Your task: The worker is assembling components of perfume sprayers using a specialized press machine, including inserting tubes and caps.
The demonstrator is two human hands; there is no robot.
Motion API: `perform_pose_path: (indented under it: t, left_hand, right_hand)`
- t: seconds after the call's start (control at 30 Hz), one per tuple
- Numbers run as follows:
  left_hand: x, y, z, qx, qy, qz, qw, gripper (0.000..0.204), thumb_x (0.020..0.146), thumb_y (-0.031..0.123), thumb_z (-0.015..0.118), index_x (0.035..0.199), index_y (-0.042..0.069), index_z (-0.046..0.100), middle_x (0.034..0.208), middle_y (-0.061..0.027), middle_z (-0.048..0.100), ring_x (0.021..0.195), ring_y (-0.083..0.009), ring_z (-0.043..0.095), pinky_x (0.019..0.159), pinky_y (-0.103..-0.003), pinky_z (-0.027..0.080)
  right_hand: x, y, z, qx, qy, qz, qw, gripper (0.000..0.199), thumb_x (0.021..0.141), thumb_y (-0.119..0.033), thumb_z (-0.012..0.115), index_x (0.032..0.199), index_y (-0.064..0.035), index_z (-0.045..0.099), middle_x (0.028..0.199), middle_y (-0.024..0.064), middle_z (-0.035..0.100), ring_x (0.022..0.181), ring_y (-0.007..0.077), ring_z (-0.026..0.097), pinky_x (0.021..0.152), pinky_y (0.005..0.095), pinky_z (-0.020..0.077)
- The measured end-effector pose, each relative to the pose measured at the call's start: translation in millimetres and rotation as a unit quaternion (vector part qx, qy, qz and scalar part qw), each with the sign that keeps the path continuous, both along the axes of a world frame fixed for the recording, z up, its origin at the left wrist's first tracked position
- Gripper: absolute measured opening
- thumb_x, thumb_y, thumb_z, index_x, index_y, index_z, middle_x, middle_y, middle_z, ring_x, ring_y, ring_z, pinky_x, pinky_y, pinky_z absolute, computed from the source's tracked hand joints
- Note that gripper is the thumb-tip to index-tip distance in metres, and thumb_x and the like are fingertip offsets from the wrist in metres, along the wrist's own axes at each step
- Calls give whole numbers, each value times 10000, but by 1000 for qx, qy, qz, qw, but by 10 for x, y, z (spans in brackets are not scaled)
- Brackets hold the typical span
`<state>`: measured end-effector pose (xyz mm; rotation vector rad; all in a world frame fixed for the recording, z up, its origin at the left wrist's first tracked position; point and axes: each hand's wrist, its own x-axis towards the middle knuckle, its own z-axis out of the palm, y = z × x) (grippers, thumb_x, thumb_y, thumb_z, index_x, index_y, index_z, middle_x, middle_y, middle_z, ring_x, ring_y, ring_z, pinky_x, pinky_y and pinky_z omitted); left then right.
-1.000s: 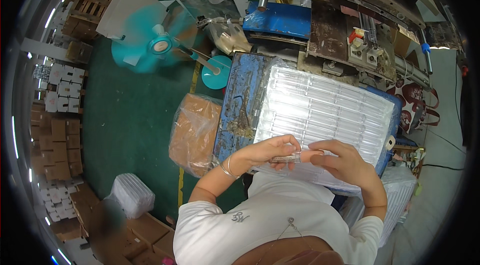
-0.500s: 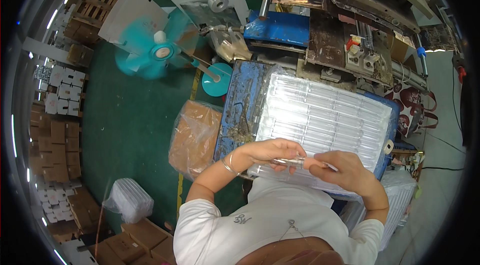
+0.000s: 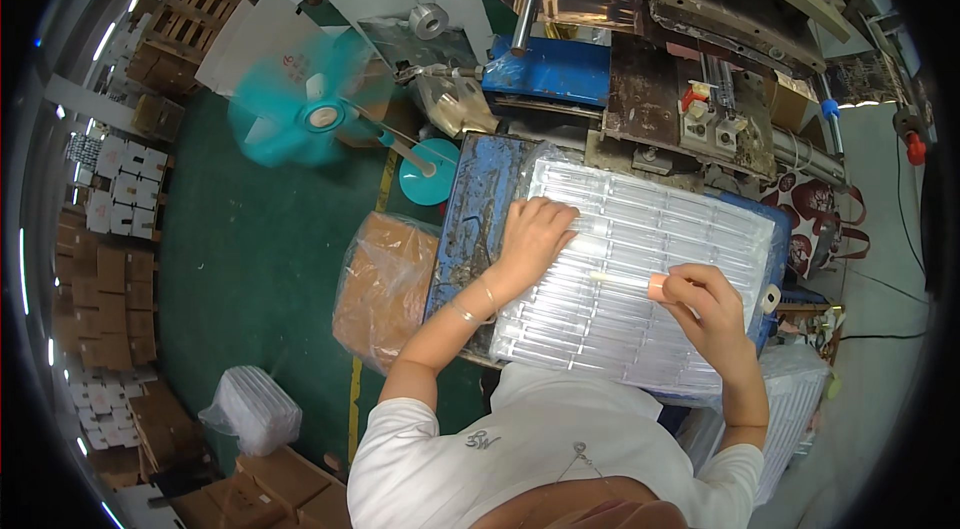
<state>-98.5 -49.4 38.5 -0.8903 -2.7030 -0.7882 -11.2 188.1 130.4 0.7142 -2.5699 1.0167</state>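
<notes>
My right hand (image 3: 712, 311) pinches the peach-coloured cap of an applicator wand (image 3: 657, 287), whose thin pale stem points left above the tray. Beneath both hands lies a clear plastic tray (image 3: 690, 204) filled with rows of transparent tubes. At the tray's upper left, my left hand (image 3: 536, 237) rests with fingers curled down and close together over the rows. Whatever is under those fingertips is hidden.
A worn blue metal machine bed (image 3: 470, 219) borders the tray's left side. Machine plates (image 3: 640, 89) and a blue block (image 3: 550, 69) stand beyond. To the left are a plastic-wrapped carton (image 3: 385, 289) and a spinning teal fan (image 3: 322, 117).
My hands have parted from the capped clear tube they held together. The left has moved up to the tray's upper left; the right now holds the cap with its wand bare.
</notes>
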Motion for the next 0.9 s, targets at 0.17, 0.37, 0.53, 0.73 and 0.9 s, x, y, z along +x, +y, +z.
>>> perform_pose_path:
  t: [0.17,0.37,0.53,0.73,0.9]
  left_hand:
    - [143,-253,-84,79,111,131,982,309,706,127,651,997,77,563,973,-102,551,889,-283,497,773,-325,377]
    - [484,-595,-733,25,-136,286,948,294,715,183,633,981,71,580,890,-108,579,844,-274,530,718,-384,387]
    - [471,-572,-727,-79,-162,270,946,293,696,193,649,947,55,589,797,-84,595,782,-255,555,666,-371,375]
    - [655,-661,-143,-95,-2,330,939,265,715,178,646,944,63,578,865,-67,596,839,-220,534,788,-374,335]
    - [797,-448,395,-30,40,198,979,264,751,170,623,984,62,559,903,-48,588,860,-204,532,932,-420,263]
  right_hand:
    - [5,65,-142,-76,-55,-28,995,238,677,25,667,889,-28,570,911,105,570,756,184,579,636,255,482]
    - [60,115,-427,-287,-259,-149,910,308,702,54,636,983,-38,551,1029,105,580,854,143,579,659,221,484]
    - [-75,-113,-395,-250,-222,-125,934,315,728,9,618,1030,-34,542,1037,103,580,874,132,554,698,222,459]
    - [-146,-255,-251,-235,-207,-94,945,294,731,18,629,1013,-29,561,1019,113,579,851,149,572,683,235,502]
    - [-244,-410,-67,-216,-221,-12,951,284,711,-2,649,985,-30,578,983,88,595,830,139,569,663,233,490]
